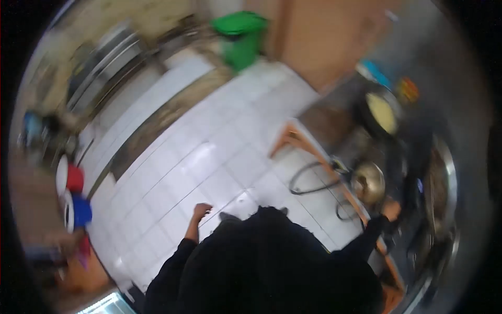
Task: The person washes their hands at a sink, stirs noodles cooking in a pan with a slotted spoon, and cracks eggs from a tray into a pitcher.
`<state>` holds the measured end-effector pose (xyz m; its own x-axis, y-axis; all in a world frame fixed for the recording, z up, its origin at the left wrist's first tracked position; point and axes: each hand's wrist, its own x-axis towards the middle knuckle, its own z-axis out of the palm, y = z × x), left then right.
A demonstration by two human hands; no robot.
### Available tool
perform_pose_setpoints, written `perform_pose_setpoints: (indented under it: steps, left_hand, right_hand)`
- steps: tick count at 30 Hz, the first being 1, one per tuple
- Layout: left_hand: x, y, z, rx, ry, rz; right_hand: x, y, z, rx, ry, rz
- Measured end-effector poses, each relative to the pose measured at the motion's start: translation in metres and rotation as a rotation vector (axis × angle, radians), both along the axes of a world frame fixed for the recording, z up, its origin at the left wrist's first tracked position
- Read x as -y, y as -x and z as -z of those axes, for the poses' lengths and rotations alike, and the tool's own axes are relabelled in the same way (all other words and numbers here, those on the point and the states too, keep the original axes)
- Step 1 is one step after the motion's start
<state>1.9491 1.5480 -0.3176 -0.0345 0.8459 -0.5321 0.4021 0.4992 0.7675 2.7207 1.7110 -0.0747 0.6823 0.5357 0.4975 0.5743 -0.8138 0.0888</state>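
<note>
My left hand hangs out over the white tiled floor, away from any object. Its fingers look loosely bent and partly apart, with nothing visible in them. My right hand reaches to the dark cooking counter on the right, and its fingers are smeared by motion. Whether it grips something there I cannot make out. Just beyond it sits a round brass-coloured metal bowl or lid. To the hand's right is a large wide pan with a shiny rim.
A dark pan with yellow contents stands farther along the counter. A black hose loops beside the orange counter frame. A green bin stands at the far wall. Red and blue tubs are at left.
</note>
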Motion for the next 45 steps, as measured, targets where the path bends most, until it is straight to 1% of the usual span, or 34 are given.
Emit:
perform_pose_setpoints:
  steps: [1,2,3,4,5,6,7,8,9,10,11,12,13,14,15,16,17,20,22,24,26,28,30,32,33,34,36,37,38,40,41,42,44,45]
  left_hand:
    - [0.019,0.015,-0.011,0.232,-0.018,-0.213]
    - [0.036,0.031,-0.019,-0.017,-0.067,-0.172]
    - [0.044,0.043,-0.051,0.274,0.151,-0.517]
    - [0.056,0.063,-0.068,0.083,0.198,-0.486]
    - [0.071,0.086,-0.056,0.106,0.165,-0.571]
    - [0.074,0.121,-0.031,-0.373,0.189,-0.169]
    - [0.086,0.148,-0.001,-0.376,-0.066,-0.193]
    - [0.080,0.155,-0.068,0.162,-0.003,-0.727]
    - [0.081,0.177,-0.021,0.134,-0.507,-0.752]
    - [0.065,0.189,-0.091,0.074,-0.322,-1.008]
    - [0.055,0.199,-0.127,0.026,-0.647,-1.112]
    - [0.045,0.222,-0.151,0.045,-0.778,-1.190]
    - [0.044,0.236,-0.181,-0.127,-0.830,-1.143]
    - [0.050,0.260,-0.208,-0.300,-0.864,-1.095]
    - [0.062,0.292,-0.220,-0.323,-0.863,-1.151]
    - [0.073,0.322,-0.232,-0.550,-0.824,-1.065]
    - [0.089,0.359,-0.236,-0.771,-0.761,-0.974]
    - [0.140,0.469,-0.213,-0.821,-0.687,-1.151]
    - [0.186,0.545,-0.212,-0.979,-0.590,-1.210]
    - [0.245,0.610,-0.219,-1.029,-0.359,-1.349]
    - [0.315,0.671,-0.226,-1.109,-0.328,-1.495]
    - [0.382,0.723,-0.230,-0.859,-0.461,-2.038]
    - [0.460,0.780,-0.246,-0.825,-0.725,-2.325]
    - [0.536,0.839,-0.252,-0.499,-1.189,-2.687]
    - [0.571,0.860,-0.256,-0.643,-1.244,-2.651]
    - [0.602,0.882,-0.256,-0.651,-1.252,-2.656]
    - [0.673,0.951,-0.270,0.027,-1.739,-2.802]
    - [0.698,0.983,-0.283,-0.084,-1.799,-2.773]
    - [0.725,1.014,-0.285,-0.054,-1.816,-2.790]
    - [0.781,1.075,-0.287,-0.390,-1.801,-2.587]
    - [0.811,1.107,-0.289,-0.647,-1.696,-2.564]
    - [0.839,1.136,-0.288,-0.652,-1.682,-2.567]
    - [0.896,1.200,-0.294,-0.559,-1.750,-2.687]
    - [0.922,1.236,-0.293,-0.618,-1.817,-2.639]
  right_hand:
    - [-0.013,0.068,-0.044,0.118,-0.017,-0.050]
    - [-0.017,0.117,-0.078,-0.274,-0.334,-0.584]
    - [-0.031,0.181,-0.108,-0.307,-0.384,-0.642]
    - [-0.043,0.254,-0.122,-0.340,-0.426,-0.703]
    - [-0.066,0.322,-0.119,-0.377,-0.420,-0.826]
    - [-0.084,0.390,-0.116,-0.505,-0.386,-1.055]
    - [-0.087,0.456,-0.113,-0.624,-0.328,-1.266]
    - [-0.070,0.546,-0.107,-0.627,-0.180,-1.419]
    - [-0.077,0.604,-0.053,-0.987,-0.016,-1.657]
    - [-0.062,0.667,-0.014,-1.189,0.299,-1.709]
    - [-0.027,0.733,0.020,-1.016,0.732,-1.881]
    - [0.008,0.808,0.060,-1.431,1.049,-1.873]
    - [0.077,0.874,0.005,-1.721,1.429,-1.687]
    - [0.121,0.923,0.002,-2.072,1.533,-1.474]
    - [0.143,0.973,0.031,-2.231,1.665,-1.209]
    - [0.176,1.021,0.002,-2.370,1.532,-1.241]
    - [0.190,1.067,0.000,-2.368,1.628,-1.190]
    - [0.236,1.186,0.011,-2.288,1.929,-1.060]
    - [0.272,1.274,0.024,-2.205,2.150,-0.959]
    - [0.325,1.353,0.017,-2.162,2.294,-0.887]
    - [0.395,1.426,-0.004,-2.154,2.478,-0.946]
    - [0.468,1.502,0.012,-1.926,2.813,-0.969]
    - [0.552,1.558,0.023,-1.889,2.824,-1.015]
    - [0.629,1.607,0.008,-2.009,2.767,-0.910]
    - [0.668,1.640,0.014,-2.015,2.803,-0.758]
    - [0.705,1.671,0.017,-2.025,2.818,-0.610]
    - [0.770,1.723,-0.004,-1.952,2.647,-0.882]
    - [0.796,1.756,-0.002,-1.788,2.687,-0.801]
    - [0.813,1.786,-0.011,-1.754,2.682,-0.826]
    - [0.848,1.842,-0.030,-1.774,2.860,-0.650]
    - [0.868,1.869,-0.040,-1.745,2.855,-0.792]
    - [0.894,1.891,-0.042,-1.747,2.857,-0.775]
    - [0.953,1.941,-0.039,-1.917,2.536,-1.449]
    - [0.983,1.973,-0.027,-2.022,2.377,-1.695]
